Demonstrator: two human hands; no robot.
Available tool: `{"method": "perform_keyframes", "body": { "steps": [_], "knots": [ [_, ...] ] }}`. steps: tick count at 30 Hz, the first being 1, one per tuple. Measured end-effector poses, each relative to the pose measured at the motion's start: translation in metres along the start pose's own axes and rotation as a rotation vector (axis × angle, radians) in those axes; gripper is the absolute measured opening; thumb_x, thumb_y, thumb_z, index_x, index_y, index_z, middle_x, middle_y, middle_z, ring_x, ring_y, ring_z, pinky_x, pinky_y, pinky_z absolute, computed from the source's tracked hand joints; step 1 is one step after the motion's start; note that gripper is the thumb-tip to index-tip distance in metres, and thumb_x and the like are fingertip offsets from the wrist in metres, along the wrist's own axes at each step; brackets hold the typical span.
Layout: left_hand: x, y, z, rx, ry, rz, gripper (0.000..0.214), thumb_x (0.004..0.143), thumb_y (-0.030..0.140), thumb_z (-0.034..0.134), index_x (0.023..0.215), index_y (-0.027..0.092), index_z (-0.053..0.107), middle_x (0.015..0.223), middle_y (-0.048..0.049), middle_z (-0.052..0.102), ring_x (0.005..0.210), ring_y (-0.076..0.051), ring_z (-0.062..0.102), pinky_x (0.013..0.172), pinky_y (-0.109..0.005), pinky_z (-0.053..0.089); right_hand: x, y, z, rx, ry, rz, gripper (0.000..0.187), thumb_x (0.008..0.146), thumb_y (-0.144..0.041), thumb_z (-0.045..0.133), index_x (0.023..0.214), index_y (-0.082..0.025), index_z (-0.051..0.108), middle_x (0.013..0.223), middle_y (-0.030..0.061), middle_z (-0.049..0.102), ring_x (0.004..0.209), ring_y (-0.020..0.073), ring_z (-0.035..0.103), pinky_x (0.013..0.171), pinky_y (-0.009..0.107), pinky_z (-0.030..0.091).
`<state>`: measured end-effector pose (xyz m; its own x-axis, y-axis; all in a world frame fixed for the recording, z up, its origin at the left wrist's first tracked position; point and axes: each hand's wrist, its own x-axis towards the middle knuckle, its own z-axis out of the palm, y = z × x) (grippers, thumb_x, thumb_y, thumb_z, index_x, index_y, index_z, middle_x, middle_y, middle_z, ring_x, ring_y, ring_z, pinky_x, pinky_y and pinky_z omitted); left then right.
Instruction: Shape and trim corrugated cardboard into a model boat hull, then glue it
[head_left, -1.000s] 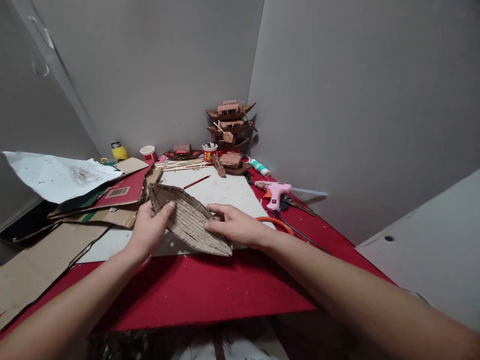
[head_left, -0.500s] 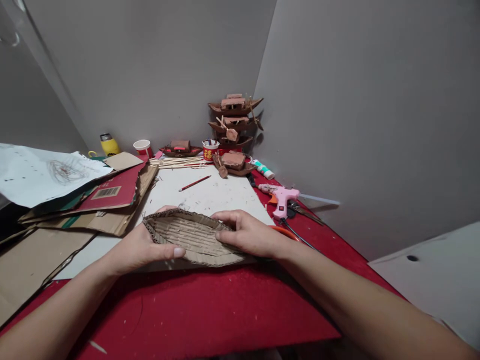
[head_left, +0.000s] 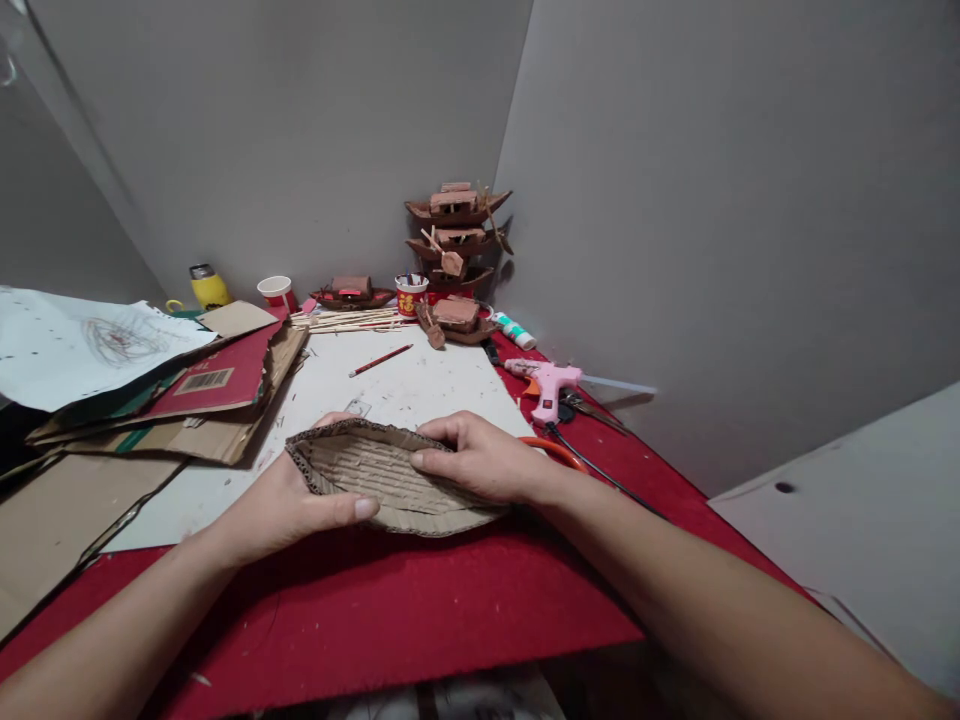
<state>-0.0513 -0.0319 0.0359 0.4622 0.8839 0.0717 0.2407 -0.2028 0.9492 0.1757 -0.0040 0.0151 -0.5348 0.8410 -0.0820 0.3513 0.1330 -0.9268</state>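
Note:
A boat-shaped cardboard hull (head_left: pixel 367 475) with a ribbed floor and a low rim is held between both hands, above the near edge of the white board (head_left: pixel 442 375). My left hand (head_left: pixel 300 505) grips its left end, thumb along the near rim and the other fingers hidden behind. Over the far right rim, my right hand (head_left: pixel 476 458) has its thumb inside the hull and its fingers on the outer side. The underside of the hull is out of sight.
Stacked cardboard sheets (head_left: pixel 217 435) lie at left. Brown model boats (head_left: pixel 459 208) stand at the back near thin sticks (head_left: pixel 349 320), a red paper cup (head_left: pixel 412 298) and a pencil (head_left: pixel 381 360). A pink glue gun (head_left: pixel 551 385) with its cord lies right, on red cloth (head_left: pixel 450 610).
The background has shifted slightly left as the view turned a little. My right thumb has slid slightly left inside the hull; both hands keep their hold.

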Motion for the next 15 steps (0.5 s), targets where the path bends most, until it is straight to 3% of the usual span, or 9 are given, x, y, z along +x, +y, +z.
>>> {"method": "perform_keyframes", "body": {
  "steps": [5,9,12,15],
  "knots": [
    [-0.001,-0.004,0.001,-0.039,0.017,-0.022,0.051,0.068,0.031,0.074,0.114,0.021,0.054,0.111,-0.0048,0.066,0.104,-0.025,0.06,0.089,-0.031,0.048,0.0,0.0,0.007,0.058,0.0,0.028,0.015,0.075,-0.026,0.057,0.069,-0.013,0.062,0.06,-0.0029,0.053,0.054,0.0093,0.045,0.048,0.02,0.033],
    [-0.002,-0.009,0.0,-0.076,0.082,-0.017,0.053,0.069,0.032,0.074,0.117,0.02,0.056,0.118,-0.0066,0.065,0.112,-0.027,0.057,0.094,-0.034,0.046,0.001,-0.001,0.002,0.206,-0.082,0.073,0.017,0.077,-0.03,0.06,0.074,-0.014,0.063,0.062,-0.0026,0.058,0.053,0.0089,0.049,0.05,0.02,0.037],
    [-0.002,-0.01,0.0,-0.1,0.117,-0.002,0.053,0.068,0.034,0.074,0.116,0.018,0.06,0.115,-0.009,0.066,0.12,-0.029,0.052,0.099,-0.038,0.043,-0.002,-0.003,-0.008,0.214,-0.119,0.017,0.026,0.082,-0.038,0.058,0.086,-0.014,0.066,0.077,0.0009,0.065,0.068,0.012,0.058,0.062,0.023,0.046],
    [-0.001,-0.009,-0.002,-0.144,0.2,0.029,0.049,0.069,0.037,0.073,0.112,0.015,0.063,0.106,-0.0103,0.07,0.123,-0.029,0.049,0.104,-0.041,0.038,-0.007,-0.004,-0.018,0.171,-0.005,-0.064,0.033,0.081,-0.043,0.061,0.1,-0.016,0.067,0.1,0.0044,0.066,0.09,0.0155,0.061,0.074,0.024,0.049]
  ]
}}
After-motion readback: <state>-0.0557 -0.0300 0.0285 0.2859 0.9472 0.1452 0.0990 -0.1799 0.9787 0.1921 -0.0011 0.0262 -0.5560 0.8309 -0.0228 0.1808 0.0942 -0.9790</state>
